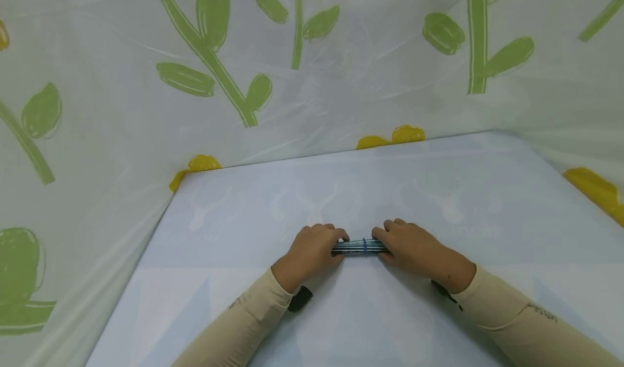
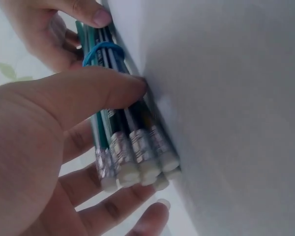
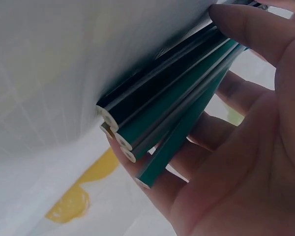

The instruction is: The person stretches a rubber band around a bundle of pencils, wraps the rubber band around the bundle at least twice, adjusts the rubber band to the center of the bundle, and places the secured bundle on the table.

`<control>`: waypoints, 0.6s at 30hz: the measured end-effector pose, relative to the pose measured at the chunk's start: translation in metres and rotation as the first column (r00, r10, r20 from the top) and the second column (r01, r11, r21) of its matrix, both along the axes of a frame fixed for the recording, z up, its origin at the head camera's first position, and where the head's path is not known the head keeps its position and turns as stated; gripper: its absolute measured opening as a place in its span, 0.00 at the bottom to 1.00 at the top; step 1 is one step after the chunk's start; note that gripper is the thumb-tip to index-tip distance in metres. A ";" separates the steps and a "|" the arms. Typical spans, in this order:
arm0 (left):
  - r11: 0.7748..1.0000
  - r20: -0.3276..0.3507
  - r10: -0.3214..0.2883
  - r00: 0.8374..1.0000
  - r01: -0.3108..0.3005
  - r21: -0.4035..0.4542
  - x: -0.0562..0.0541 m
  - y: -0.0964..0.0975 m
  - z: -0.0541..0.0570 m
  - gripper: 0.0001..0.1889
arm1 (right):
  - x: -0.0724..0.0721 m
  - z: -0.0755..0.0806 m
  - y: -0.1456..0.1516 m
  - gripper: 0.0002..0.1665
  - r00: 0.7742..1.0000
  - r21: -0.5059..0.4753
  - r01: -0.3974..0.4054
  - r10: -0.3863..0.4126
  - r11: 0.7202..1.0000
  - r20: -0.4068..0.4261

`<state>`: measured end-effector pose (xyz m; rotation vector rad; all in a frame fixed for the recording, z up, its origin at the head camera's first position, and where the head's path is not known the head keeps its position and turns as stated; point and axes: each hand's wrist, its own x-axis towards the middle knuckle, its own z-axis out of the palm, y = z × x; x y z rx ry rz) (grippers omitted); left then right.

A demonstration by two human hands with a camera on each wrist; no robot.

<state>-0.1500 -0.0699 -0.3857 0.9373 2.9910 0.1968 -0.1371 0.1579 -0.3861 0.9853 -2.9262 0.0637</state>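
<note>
A bundle of dark and green pencils [image 1: 350,247] lies crosswise low over the table, with a blue rubber band [image 2: 104,48] wound around its middle. My left hand [image 1: 314,250] grips the eraser end, thumb across the pencils and fingers behind them. White erasers [image 2: 148,168] in silver ferrules stick out past that thumb in the left wrist view. At the other end, my right hand [image 1: 414,250] holds the bundle between thumb and fingers. Flat, unsharpened pencil ends [image 3: 127,142] fan out slightly in the right wrist view.
A pale, patterned cloth covers the table [image 1: 312,193]. Behind it and along both sides hangs a whitish curtain [image 1: 341,101] printed with green stems, leaves and yellow flowers. A dark strap piece [image 1: 299,299] shows under the left wrist.
</note>
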 end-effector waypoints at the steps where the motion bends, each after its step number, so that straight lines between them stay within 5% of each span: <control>1: 1.000 0.000 0.001 1.000 -0.001 0.001 0.000 0.000 0.000 0.15 | 0.000 0.000 0.000 0.18 1.000 0.007 0.002 -0.002 1.000 -0.004; 18: 0.998 -0.061 -0.007 0.998 0.003 -0.060 0.005 -0.005 0.015 0.24 | -0.003 0.010 0.004 0.19 1.000 0.023 0.011 -0.011 1.000 0.018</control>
